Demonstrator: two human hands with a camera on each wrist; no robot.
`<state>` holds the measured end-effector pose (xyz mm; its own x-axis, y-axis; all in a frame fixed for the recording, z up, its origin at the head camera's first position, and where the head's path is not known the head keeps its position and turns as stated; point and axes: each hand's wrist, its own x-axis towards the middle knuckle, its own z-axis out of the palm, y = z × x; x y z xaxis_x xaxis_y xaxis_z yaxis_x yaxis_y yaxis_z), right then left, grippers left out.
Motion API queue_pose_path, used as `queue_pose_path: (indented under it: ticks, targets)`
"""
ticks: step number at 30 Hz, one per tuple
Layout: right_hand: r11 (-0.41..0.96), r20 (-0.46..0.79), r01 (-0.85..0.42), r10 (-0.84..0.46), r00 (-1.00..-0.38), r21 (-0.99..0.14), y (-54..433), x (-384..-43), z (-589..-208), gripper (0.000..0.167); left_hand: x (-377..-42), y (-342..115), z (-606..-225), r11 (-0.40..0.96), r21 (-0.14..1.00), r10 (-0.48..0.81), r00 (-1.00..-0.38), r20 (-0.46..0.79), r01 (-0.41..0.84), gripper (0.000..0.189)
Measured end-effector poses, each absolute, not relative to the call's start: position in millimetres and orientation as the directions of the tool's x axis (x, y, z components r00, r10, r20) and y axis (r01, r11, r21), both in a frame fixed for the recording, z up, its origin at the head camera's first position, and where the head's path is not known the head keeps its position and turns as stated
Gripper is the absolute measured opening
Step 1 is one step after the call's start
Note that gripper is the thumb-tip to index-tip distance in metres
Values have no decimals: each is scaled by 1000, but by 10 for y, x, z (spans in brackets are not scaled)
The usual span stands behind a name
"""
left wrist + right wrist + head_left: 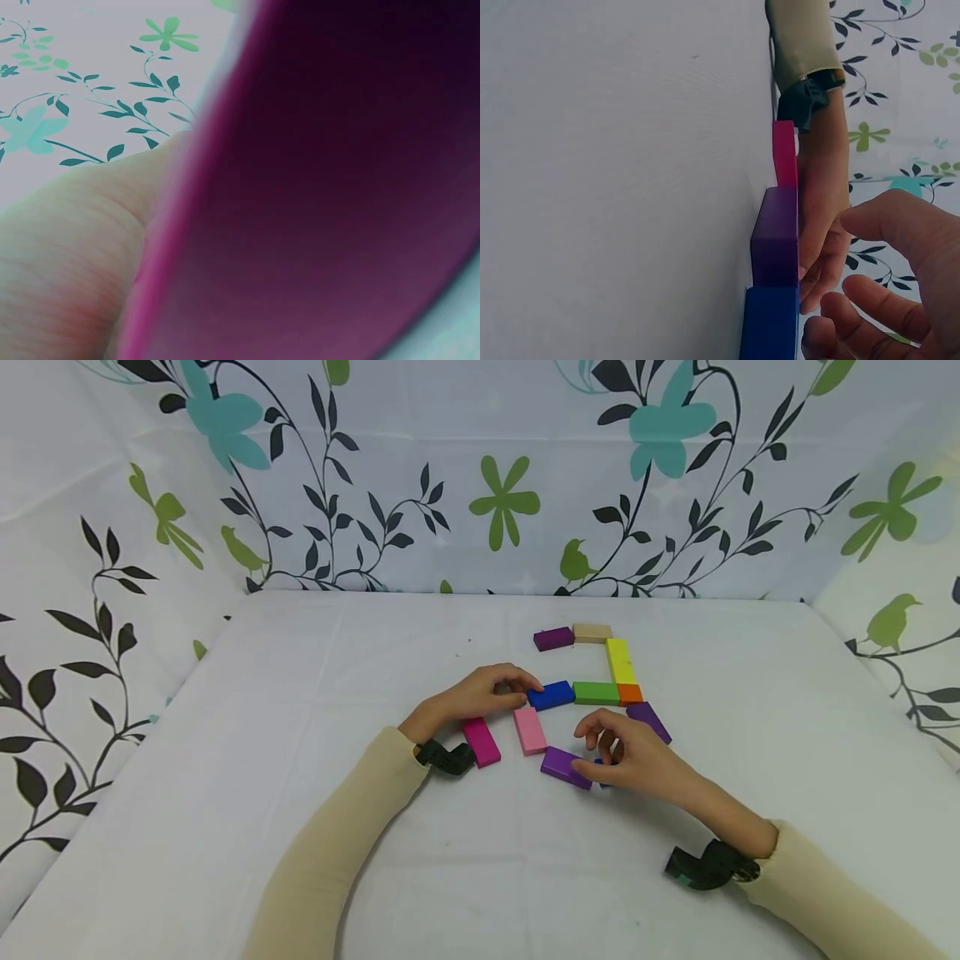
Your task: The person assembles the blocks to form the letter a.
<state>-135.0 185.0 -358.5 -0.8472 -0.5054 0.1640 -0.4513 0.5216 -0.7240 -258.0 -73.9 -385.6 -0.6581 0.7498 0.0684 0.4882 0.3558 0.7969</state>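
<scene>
In the head view my left hand (487, 692) pinches the left end of a blue block (553, 695), thumb on the near side. My right hand (633, 756) has loosely curled fingers, its thumb overlapping the right end of a purple block (561, 767). In the right wrist view the thumb and fingers stand apart, beside the purple block (775, 240) and another blue block (769, 322), mostly hidden in the head view. Under my left wrist lies a magenta block (482, 742), filling much of the left wrist view. A pink block (530, 732) lies between the hands.
A green block (596, 693) and an orange block (630, 694) continue from the blue one. Beyond are yellow (621, 661), tan (592, 633) and dark purple (553, 639) blocks. Another purple block (649, 722) lies behind my right hand. Patterned cloth (420, 468) borders the white table (450, 877).
</scene>
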Motion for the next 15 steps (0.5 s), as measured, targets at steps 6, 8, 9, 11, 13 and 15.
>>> queue_pose_path:
  ticks: [6,8,9,11,13,15]
  targets:
    - [498,159,-447,-518,-841,-743,1745,-1361,-3576,28,-2573,-745,-3864,351,800,749,-658,72,487,31]
    - [481,176,-463,-528,-831,-745,1712,-1371,-3581,27,-2570,-743,-3862,352,802,749,-659,68,483,31]
    - [471,187,-474,-534,-824,-744,1694,-1376,-3586,26,-2569,-741,-3860,352,803,750,-659,67,481,31]
    - [454,203,-493,-548,-812,-742,1660,-1386,-3593,26,-2566,-739,-3853,353,803,749,-659,64,480,31]
    - [442,213,-507,-561,-800,-740,1627,-1392,-3593,26,-2567,-735,-3849,357,800,749,-660,64,482,31]
    - [439,211,-509,-567,-796,-740,1594,-1394,-3586,26,-2567,-735,-3845,355,799,748,-660,68,486,31]
